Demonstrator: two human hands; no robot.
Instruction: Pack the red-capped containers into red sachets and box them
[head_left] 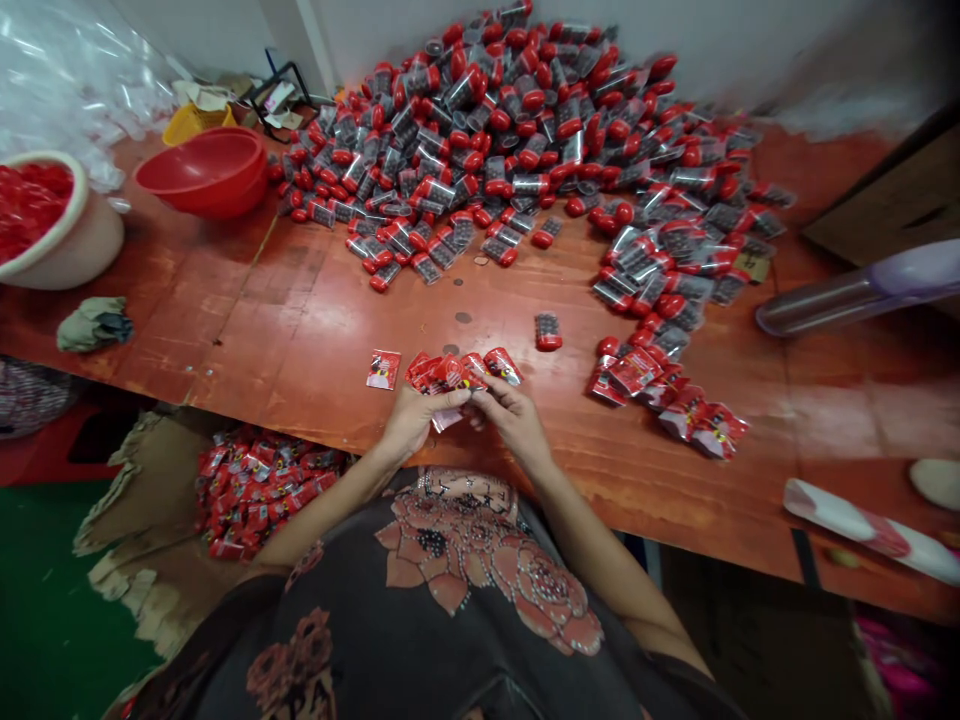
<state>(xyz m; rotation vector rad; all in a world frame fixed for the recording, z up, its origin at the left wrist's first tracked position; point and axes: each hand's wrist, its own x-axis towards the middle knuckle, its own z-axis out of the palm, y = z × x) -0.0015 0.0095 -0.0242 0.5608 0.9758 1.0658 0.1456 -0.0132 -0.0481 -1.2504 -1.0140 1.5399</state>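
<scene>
My left hand (415, 415) and my right hand (515, 418) meet at the table's front edge, thumbs almost touching. Their fingers are closed on a red printed packet (456, 378); the fingertips partly hide it. Several similar red packets (501, 365) lie just beyond the fingers, and one flat red packet (385, 369) lies left of them. A small clear container with a red cap (548, 331) stands alone beyond my right hand. To the right, red printed packets (636, 370) lie in a line beside more capped containers.
A big heap of red-capped clear containers (450, 150) covers the back of the table. A red bowl (202, 175), white tub (90, 235) and crumpled cloth (94, 325) are at left. Below, a cardboard box (142, 500) holds red packets. A clear tube (825, 305) lies at right.
</scene>
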